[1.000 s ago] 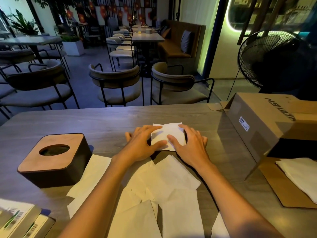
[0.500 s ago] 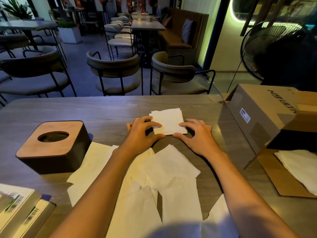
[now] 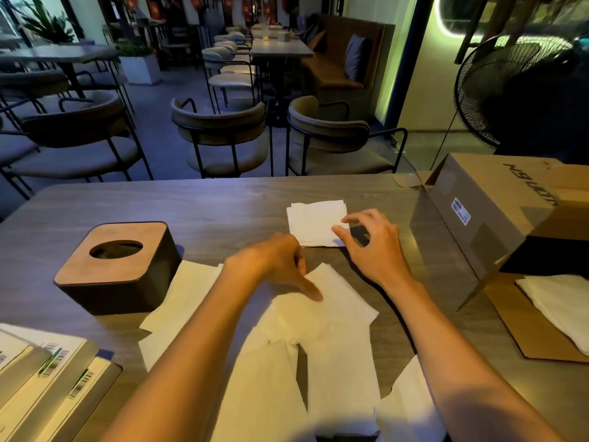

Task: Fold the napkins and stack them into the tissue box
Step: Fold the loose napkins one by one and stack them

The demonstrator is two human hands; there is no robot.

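Café chairs point(image 3: 220, 138) stood behind the bench point(image 3: 207, 205), where the right hand point(image 3: 371, 247) with spread fingers point(image 3: 341, 231) touched the folded napkin stack point(image 3: 315, 222) while the left hand point(image 3: 274, 260) pressed a flat napkin point(image 3: 338, 301) near the tissue box point(image 3: 116, 266).

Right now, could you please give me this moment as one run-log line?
left hand: touching loose napkin | right hand: at folded napkins | tissue box: no napkins visibly inside
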